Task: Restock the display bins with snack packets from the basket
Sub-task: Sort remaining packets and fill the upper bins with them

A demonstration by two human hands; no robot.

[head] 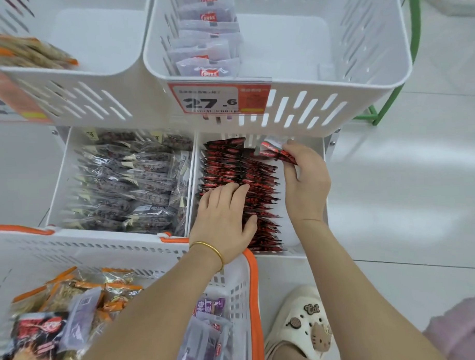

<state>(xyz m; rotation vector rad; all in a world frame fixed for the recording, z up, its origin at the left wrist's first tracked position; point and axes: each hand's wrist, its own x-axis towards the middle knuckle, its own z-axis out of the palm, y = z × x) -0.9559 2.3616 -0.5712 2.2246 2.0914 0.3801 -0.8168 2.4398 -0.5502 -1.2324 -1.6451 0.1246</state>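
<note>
Basket (253, 287) nearest, orange rim, low left, loaded with mixed snack packets (74, 306); the left forearm crosses over its corner. Step in hand, as I read it: filling the lower right bin (284, 255) with red packets.

Left hand (222, 215) lies on the row of red packets (261, 203), fingers fairly straight and pressing the tops, thumb against the row's side, nothing gripped. The row stands on edge and runs front to back along the bin's left side.

Right hand (305, 183) is further in, fingers pinched on a few loose red packets (277, 153) at the bin's far end, just beside the row's back.

Next move likely: slot the held ones in behind the row while the left hand keeps it from toppling.

Room: a bare white strip runs between row and right wall, where the right wrist sits. The upper bin (335, 95) with its price tag (217, 98) overhangs the far end, so headroom there looks tight; come in low. The neighbouring bin of dark packets (128, 183) sits left, behind a thin divider.
</note>
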